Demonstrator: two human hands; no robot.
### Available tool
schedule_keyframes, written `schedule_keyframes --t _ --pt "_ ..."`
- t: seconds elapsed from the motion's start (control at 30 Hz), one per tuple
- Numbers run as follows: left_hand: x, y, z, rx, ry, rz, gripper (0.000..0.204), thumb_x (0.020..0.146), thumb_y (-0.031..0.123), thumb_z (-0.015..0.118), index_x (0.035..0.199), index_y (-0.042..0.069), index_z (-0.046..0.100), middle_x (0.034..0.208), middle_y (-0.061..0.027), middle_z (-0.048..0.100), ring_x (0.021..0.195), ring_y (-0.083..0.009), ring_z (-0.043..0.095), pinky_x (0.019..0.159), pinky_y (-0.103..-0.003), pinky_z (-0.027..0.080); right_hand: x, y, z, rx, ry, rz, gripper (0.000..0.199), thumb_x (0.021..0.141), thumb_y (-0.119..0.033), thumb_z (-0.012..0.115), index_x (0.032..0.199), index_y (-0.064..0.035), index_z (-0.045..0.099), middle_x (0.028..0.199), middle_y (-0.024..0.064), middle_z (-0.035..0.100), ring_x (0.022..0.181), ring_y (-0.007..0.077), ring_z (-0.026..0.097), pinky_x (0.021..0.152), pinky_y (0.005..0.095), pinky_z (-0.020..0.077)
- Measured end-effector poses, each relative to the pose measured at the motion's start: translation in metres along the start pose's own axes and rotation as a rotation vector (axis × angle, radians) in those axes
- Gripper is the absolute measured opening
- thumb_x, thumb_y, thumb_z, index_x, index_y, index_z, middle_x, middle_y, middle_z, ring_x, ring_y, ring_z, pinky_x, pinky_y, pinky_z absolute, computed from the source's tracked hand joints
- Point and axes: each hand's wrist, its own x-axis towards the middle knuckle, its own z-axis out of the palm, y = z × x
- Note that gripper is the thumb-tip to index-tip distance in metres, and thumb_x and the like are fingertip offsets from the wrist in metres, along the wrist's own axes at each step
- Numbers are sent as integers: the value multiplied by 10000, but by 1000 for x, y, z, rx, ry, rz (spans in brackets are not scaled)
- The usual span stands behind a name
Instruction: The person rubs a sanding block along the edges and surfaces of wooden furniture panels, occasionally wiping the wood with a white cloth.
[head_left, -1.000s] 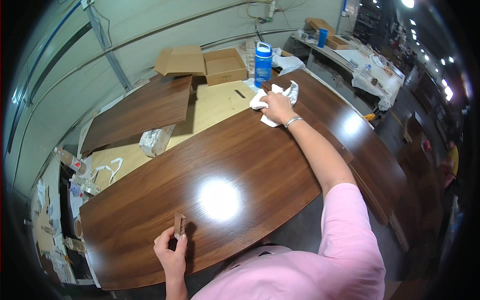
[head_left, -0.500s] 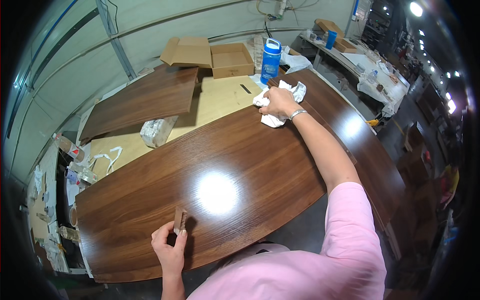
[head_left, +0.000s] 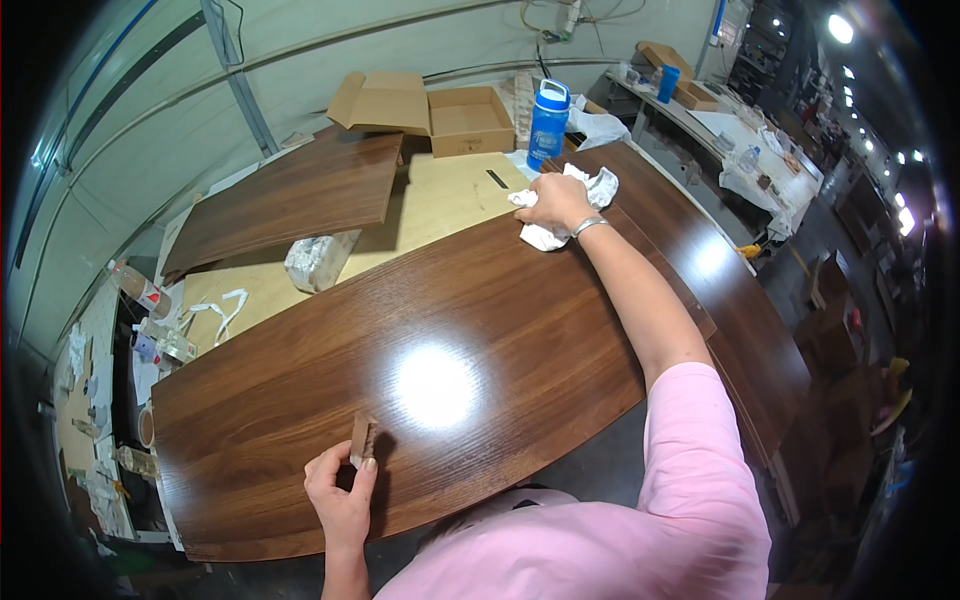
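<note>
Large dark walnut-veneer panel [head_left: 470, 340] spans the workbench, glossy, bright lamp glare near its middle. No streaks or haze visible anywhere on it; judging by that, wiping looks mostly done, only the far right corner under the rag unconfirmed. Second smaller veneer panel [head_left: 290, 195] lying at the far left edge of the bench, apart from the big one, untouched.

Open cardboard box [head_left: 468, 120] at the far edge, flaps up, looks empty inside. Blue water bottle [head_left: 548, 110] upright just right of it, lid on, contents not discernible. Clear plastic bag [head_left: 320, 258] of something pale on the bare bench [head_left: 440, 200] between the panels.

Right hand [head_left: 556, 200] at the panel's far right corner, fingers curled down, gripping a crumpled white rag [head_left: 590, 195] pressed to the surface. Left hand [head_left: 342, 495] at the near edge, fingertips pinching a small brown wooden block [head_left: 363, 440] standing on the panel.
</note>
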Motion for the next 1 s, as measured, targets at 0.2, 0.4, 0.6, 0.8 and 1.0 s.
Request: schedule_keyframes --t 0.2,0.4,0.6,0.8,1.0 --pt "-1 1 1 -9 1 -15 254 781 106 778 1019 33 728 882 -72 687 925 -235 550 863 -374 442 8 -7 7 -36 8 38 488 687 -474 777 968 -74 781 933 193 746 915 342 716 847 429 552" --pt "-1 4 1 -2 6 -20 245 781 106 775 1013 39 731 876 -65 685 931 -232 546 860 -370 441 6 -12 0 -11 -33 61 456 709 -448 772 970 -74 775 966 170 750 949 315 718 852 409 557" --pt "-1 5 0 2 14 -5 243 775 96 772 1008 40 731 867 -62 685 918 -232 547 862 -371 438 6 -14 2 -15 5 63 449 686 -447 768 944 -80 784 916 181 751 893 333 723 825 430 559" --pt "-1 3 1 19 11 12 238 772 94 772 1000 39 728 854 -62 683 904 -237 552 857 -373 437 9 -12 4 -20 -43 99 404 717 -404 780 960 -81 775 996 170 748 970 316 714 873 413 553" --pt "0 2 1 1 -17 8 228 790 116 763 999 35 723 867 -71 688 910 -242 558 866 -381 435 -8 7 3 55 -38 20 493 703 -318 786 1135 -85 743 1032 162 746 1019 310 703 935 390 534"
